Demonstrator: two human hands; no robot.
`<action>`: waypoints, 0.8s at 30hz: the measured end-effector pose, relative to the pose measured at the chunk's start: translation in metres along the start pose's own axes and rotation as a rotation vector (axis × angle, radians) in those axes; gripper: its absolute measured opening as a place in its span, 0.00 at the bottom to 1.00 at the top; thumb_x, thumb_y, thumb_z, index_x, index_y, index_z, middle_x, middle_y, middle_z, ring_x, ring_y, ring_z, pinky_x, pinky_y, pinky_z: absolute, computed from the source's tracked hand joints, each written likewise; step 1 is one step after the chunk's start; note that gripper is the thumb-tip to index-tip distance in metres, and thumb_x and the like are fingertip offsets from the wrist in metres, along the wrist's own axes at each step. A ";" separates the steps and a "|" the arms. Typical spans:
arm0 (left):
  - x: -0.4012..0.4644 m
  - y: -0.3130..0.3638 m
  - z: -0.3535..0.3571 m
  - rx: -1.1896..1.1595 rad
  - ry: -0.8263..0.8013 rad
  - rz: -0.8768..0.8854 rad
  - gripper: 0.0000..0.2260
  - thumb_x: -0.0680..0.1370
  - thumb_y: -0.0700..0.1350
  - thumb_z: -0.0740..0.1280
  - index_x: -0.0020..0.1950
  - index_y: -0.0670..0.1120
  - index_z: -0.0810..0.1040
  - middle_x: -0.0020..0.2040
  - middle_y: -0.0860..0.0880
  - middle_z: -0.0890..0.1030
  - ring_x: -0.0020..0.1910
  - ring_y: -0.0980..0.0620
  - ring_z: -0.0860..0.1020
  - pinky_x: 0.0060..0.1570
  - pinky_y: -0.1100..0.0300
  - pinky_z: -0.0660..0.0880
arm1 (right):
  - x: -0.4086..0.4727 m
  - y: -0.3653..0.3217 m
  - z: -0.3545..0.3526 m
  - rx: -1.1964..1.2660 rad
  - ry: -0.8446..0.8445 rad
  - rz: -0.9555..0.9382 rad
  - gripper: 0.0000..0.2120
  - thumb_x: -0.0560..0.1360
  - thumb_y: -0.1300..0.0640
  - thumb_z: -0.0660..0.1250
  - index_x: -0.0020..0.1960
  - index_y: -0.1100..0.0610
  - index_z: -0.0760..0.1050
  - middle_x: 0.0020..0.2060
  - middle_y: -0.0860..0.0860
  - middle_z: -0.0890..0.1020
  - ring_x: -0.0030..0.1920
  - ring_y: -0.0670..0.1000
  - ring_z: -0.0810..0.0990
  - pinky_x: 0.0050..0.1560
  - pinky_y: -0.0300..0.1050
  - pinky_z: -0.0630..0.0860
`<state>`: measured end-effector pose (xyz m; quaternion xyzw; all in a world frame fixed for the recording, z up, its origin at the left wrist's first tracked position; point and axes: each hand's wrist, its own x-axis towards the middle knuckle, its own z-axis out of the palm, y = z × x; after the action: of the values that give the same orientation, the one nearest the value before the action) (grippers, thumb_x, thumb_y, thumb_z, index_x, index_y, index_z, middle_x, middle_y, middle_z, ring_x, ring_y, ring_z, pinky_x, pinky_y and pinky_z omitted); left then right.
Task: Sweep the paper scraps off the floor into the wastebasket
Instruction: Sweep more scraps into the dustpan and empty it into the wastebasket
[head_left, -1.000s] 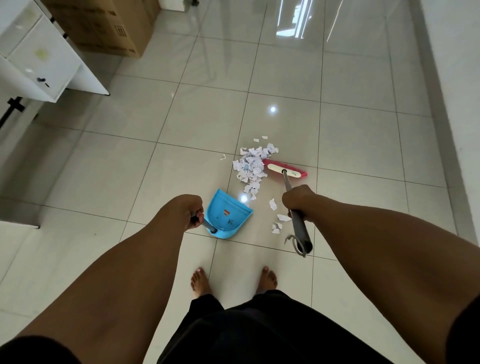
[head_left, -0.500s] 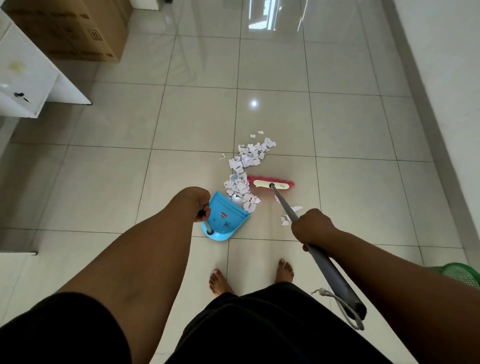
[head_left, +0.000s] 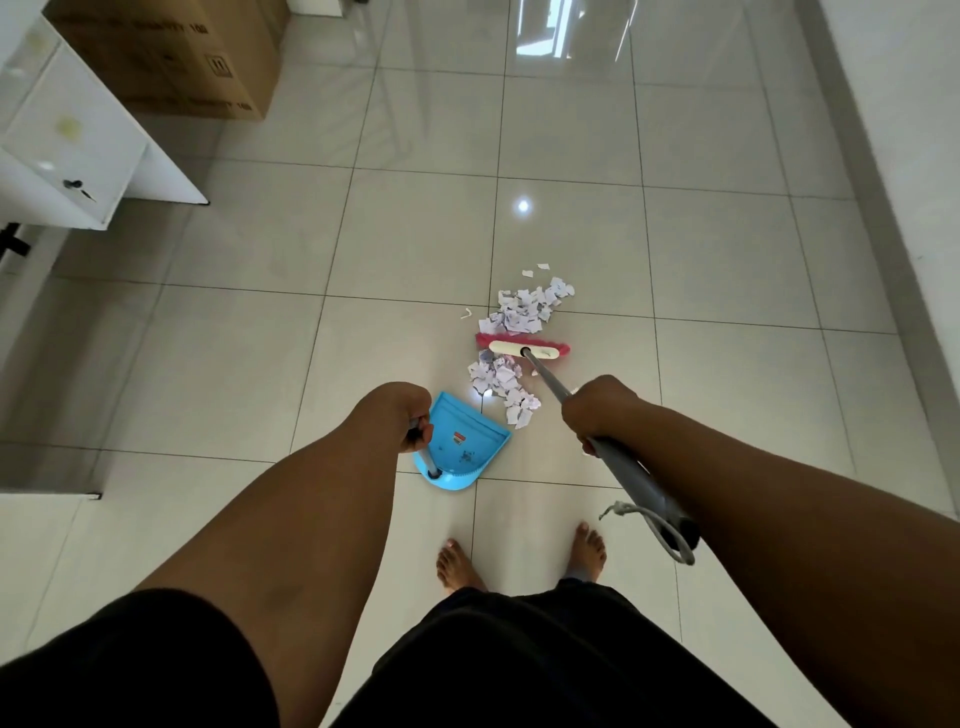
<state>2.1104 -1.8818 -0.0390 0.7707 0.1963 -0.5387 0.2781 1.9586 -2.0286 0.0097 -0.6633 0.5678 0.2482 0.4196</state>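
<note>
- The left hand (head_left: 402, 415) is curled round the upright handle of the blue dustpan (head_left: 462, 441), gripping it near the top.
- The dustpan sits on the tiled floor (head_left: 249, 364), its open mouth facing up and to the right, toward the scraps; dark specks and a small red label show on its inside.
- The right hand (head_left: 597, 410) grips the grey shaft of the broom (head_left: 524, 349) – fingers wrapped round it, with the rest of the shaft running back along the forearm to a black end cap and a grey hanging loop.
- The broom head, cream on top with pink bristles, lies flat on the floor across the paper scraps (head_left: 524, 306).
- The scraps are split in two heaps: one just beyond the broom head, the other between the broom head and the dustpan's mouth, with its nearest pieces just beside the pan's right corner.
- A few stray bits lie apart from the far heap – a curled one to its left and two small ones above it.
- Two bare feet (head_left: 457, 569) stand on the tiles below the dustpan and broom.
- A white cabinet (head_left: 78, 145) stands at top left, with a key in its lock, and a cardboard box (head_left: 197, 57) sits beside it.
</note>
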 end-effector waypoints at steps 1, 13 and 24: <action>0.002 -0.001 -0.001 -0.002 0.003 -0.004 0.14 0.78 0.34 0.52 0.33 0.41 0.67 0.25 0.47 0.66 0.22 0.54 0.64 0.25 0.67 0.67 | 0.001 -0.003 0.002 -0.031 -0.016 0.005 0.08 0.75 0.63 0.59 0.53 0.63 0.71 0.34 0.58 0.78 0.25 0.53 0.76 0.27 0.41 0.72; 0.005 0.007 0.004 0.022 -0.027 0.019 0.15 0.79 0.36 0.52 0.33 0.40 0.67 0.23 0.48 0.62 0.24 0.55 0.61 0.19 0.68 0.66 | -0.045 0.007 0.000 -0.199 -0.013 -0.028 0.06 0.75 0.63 0.58 0.49 0.65 0.71 0.31 0.56 0.78 0.30 0.55 0.79 0.38 0.44 0.78; -0.007 0.003 0.004 0.032 -0.010 0.011 0.15 0.78 0.34 0.51 0.32 0.39 0.68 0.18 0.50 0.65 0.24 0.55 0.62 0.23 0.68 0.67 | -0.012 -0.025 -0.014 -0.207 0.091 -0.060 0.12 0.77 0.61 0.57 0.34 0.58 0.67 0.24 0.50 0.77 0.34 0.50 0.77 0.36 0.38 0.71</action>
<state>2.1070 -1.8863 -0.0331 0.7733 0.1818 -0.5442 0.2698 1.9778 -2.0337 0.0331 -0.7302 0.5377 0.2623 0.3298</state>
